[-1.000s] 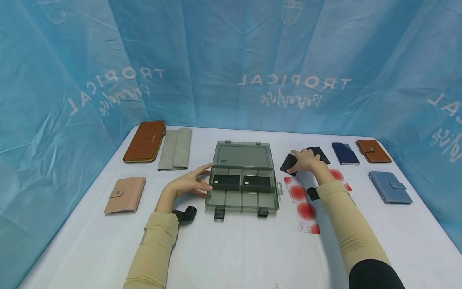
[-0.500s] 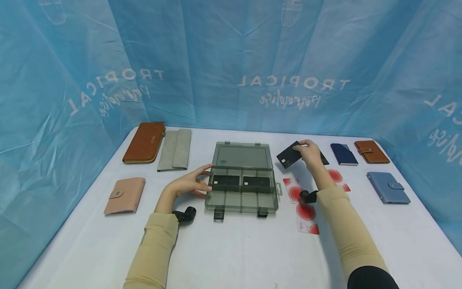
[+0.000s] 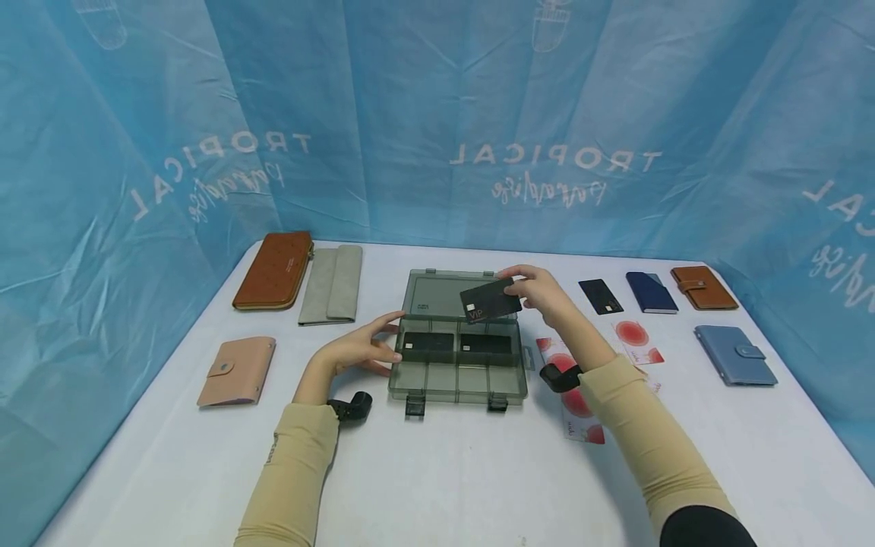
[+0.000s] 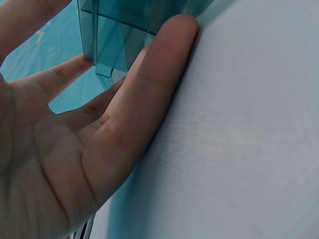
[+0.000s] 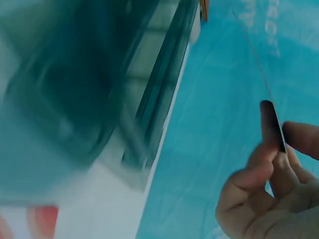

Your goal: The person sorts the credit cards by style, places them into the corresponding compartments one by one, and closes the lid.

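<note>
My right hand [image 3: 540,292] pinches a black VIP card [image 3: 484,302] by its right end, holding it over the hinge side of a translucent grey compartment box [image 3: 440,380]. Seen edge-on in the right wrist view, the card [image 5: 256,62] is a thin line between thumb and fingers. The box lies with its lid [image 3: 437,290] folded back. Two black cards sit in its rear compartments, one at left [image 3: 428,343] and one at right [image 3: 485,346]. At the box's left side, my left hand [image 3: 358,348] rests with extended fingers spread along the wall; its fingertips [image 4: 182,25] touch the plastic.
Another black card [image 3: 601,296] lies right of the box, near several white cards with red circles [image 3: 634,340]. A navy holder [image 3: 652,292], brown wallet [image 3: 704,287] and blue wallet [image 3: 735,355] stand far right. Brown [image 3: 273,270], grey [image 3: 331,283] and pink [image 3: 237,369] wallets lie left.
My right hand has picked a black card up off the table at right and carried it left over the box. My left hand has stayed at the box's side.
</note>
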Available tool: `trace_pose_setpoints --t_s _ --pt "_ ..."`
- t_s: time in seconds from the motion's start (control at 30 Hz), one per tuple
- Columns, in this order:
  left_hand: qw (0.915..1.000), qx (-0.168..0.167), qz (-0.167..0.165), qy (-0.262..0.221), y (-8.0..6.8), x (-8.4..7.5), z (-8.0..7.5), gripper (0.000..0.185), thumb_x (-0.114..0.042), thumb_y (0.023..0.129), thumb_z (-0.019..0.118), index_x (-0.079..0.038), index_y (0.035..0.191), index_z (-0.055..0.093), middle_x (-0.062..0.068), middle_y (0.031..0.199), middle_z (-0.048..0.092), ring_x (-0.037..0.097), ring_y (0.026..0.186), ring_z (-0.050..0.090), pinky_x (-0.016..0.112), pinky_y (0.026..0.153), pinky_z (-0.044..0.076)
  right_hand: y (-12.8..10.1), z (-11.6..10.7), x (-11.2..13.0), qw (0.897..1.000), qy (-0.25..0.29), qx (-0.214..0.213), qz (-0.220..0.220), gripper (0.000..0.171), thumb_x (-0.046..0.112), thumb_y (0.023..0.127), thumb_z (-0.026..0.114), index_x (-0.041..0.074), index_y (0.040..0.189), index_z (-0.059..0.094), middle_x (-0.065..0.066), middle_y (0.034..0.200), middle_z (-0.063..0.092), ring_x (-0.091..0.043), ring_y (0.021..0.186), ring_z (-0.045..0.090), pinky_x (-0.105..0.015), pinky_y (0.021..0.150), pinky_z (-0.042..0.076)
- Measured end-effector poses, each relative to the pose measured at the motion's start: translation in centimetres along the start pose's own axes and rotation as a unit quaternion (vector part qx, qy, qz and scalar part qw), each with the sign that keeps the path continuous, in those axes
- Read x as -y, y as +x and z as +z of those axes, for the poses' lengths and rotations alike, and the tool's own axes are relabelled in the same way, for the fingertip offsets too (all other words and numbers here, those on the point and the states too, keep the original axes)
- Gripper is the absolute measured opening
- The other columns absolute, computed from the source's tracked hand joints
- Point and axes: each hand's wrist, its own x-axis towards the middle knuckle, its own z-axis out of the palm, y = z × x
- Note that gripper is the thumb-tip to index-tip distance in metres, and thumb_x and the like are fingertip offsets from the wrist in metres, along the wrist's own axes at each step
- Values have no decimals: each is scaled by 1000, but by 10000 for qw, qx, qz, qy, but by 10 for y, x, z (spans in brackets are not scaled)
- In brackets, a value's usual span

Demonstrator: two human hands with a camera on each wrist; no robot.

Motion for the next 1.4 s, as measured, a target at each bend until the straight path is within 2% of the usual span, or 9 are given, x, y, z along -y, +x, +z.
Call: trace_pose_setpoints --t_s 0.1,0.27,0.4,0.53,0.73,0.97,1.13,1.27,1.4 --pt "10000 9 17 -52 0 0 1 91 -9 82 70 -21 150 11 20 147 12 21 91 59 44 81 53 -2 14 7 9976 -469 493 -142 30 8 93 52 5 122 57 -15 130 45 -25 96 45 -38 74 43" --pt "9999 26 38 -145 0 0 0 91 -6 82 68 -20 150 10 21 147 11 21 90 59 46 81 53 1 35 14 9849 -1339 1032 -373 26 0 88 58 2 114 59 -16 115 54 -26 91 58 -35 72 54" --pt "9998 30 -2 -173 0 0 0 91 -6 82 68 -21 150 9 20 148 11 21 90 59 46 81 53 2 50 21 9763 -1660 1329 -408 22 -3 87 57 2 109 60 -17 107 55 -23 78 61 -33 67 56" --pt "9998 10 -37 -185 1 0 0 91 -5 82 68 -22 150 10 20 148 11 21 90 59 46 81 53 3 64 24 9665 -1959 1606 -426 22 -5 88 55 4 108 59 -17 109 52 -22 72 61 -31 64 56" --pt "9998 -1 -59 -211 2 1 0 90 -5 82 68 -22 150 10 20 148 11 21 90 59 45 81 53 5 81 21 9552 -2362 1726 -438 24 -10 88 50 4 106 56 -17 109 53 -22 73 60 -33 67 56" --pt "9998 28 -44 -201 1 0 0 90 -7 82 68 -22 150 10 20 148 11 21 90 59 46 81 53 3 91 16 9370 -2872 1860 -709 26 -12 88 42 2 106 53 -17 112 54 -24 87 57 -31 66 54" --pt "9999 15 -18 -141 2 -1 0 91 -8 82 69 -22 150 11 20 148 12 21 90 59 46 81 53 4 92 17 9263 -3135 1912 -845 24 -10 90 38 2 106 52 -15 108 55 -21 80 56 -28 63 51" --pt "9999 45 -22 -138 2 -1 1 91 -8 82 69 -22 150 10 20 148 11 21 91 58 46 81 53 3 91 20 9187 -3306 2042 -707 30 -4 93 35 1 116 53 -16 110 57 -26 74 58 -29 62 49" --pt "9998 37 -35 -196 1 0 0 90 -6 83 67 -21 150 9 20 148 10 20 90 58 46 81 53 4 89 23 9101 -3523 2139 -428 36 3 94 40 6 128 53 -17 121 55 -26 71 62 -30 61 52"
